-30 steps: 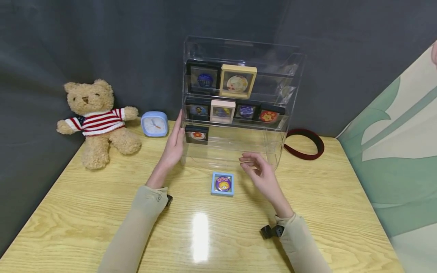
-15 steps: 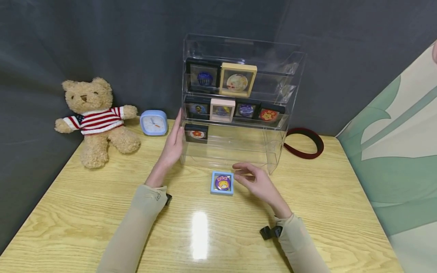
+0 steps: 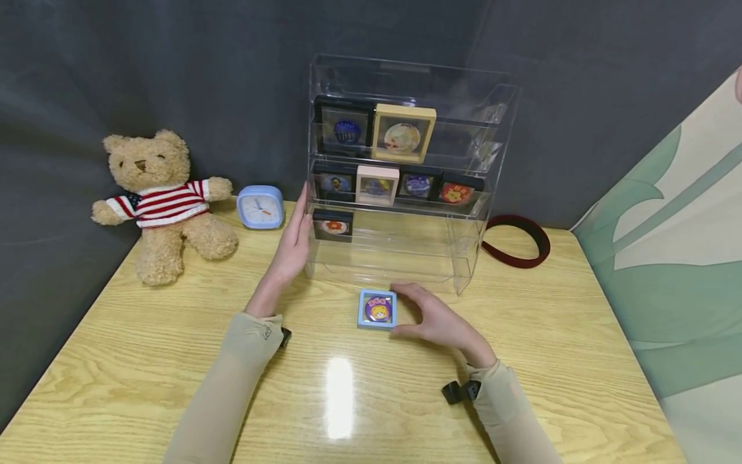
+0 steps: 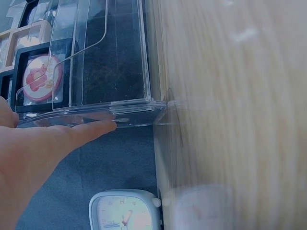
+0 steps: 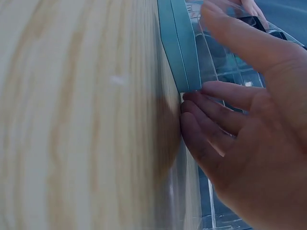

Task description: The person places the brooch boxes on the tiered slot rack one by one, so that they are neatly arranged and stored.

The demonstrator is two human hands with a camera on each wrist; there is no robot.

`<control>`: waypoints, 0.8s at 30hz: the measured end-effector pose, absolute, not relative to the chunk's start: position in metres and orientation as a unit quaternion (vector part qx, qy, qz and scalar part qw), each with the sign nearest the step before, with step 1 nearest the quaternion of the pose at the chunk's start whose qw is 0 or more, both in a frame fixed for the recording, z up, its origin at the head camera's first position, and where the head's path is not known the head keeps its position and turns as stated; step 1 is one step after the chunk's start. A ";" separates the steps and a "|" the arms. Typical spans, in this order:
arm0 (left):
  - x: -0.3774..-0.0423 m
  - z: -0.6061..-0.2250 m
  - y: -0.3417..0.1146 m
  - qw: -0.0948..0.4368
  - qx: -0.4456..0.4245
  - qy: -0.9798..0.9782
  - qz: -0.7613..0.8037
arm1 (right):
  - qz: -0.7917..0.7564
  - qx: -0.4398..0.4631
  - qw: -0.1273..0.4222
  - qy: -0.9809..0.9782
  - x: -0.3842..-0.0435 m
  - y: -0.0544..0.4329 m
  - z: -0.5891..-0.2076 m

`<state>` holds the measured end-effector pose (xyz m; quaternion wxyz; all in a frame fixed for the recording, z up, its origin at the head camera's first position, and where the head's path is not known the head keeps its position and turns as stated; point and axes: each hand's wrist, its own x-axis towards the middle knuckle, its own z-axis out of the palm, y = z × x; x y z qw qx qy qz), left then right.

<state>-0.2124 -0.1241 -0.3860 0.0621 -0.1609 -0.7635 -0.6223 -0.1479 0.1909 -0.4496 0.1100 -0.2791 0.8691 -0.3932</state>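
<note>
A small light-blue square frame (image 3: 378,309) with a purple bear badge inside lies flat on the wooden table. At its right side is my right hand (image 3: 438,322), thumb and fingers spread by the near and far corners. In the right wrist view, the fingertips (image 5: 188,108) are right at the corner of the blue frame (image 5: 180,48), and the thumb stands apart. My left hand (image 3: 291,248) rests with straight fingers along the left side of a clear stepped display rack (image 3: 400,258). The left wrist view shows a finger of the left hand (image 4: 43,153) along the rack's side panel.
Several framed badges stand on the rack, among them a yellow frame (image 3: 404,133), a pink one (image 3: 378,185) and a black one (image 3: 333,225) low at left. A teddy bear (image 3: 168,207) and a blue clock (image 3: 260,207) are left; a dark red headband (image 3: 536,237) is right.
My right hand has come down and left from in front of the rack to the blue frame's right side, its thumb and fingers spreading. The left hand stays on the rack.
</note>
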 end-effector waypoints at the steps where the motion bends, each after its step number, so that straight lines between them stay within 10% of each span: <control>1: -0.213 -0.386 -0.124 0.061 -0.162 -0.762 -0.625 | -0.384 -0.284 0.108 0.872 -0.148 0.191 -0.449; 24: -0.211 -0.384 -0.124 0.066 -0.161 -0.768 -0.616 | -0.367 -0.288 0.093 0.880 -0.147 0.186 -0.448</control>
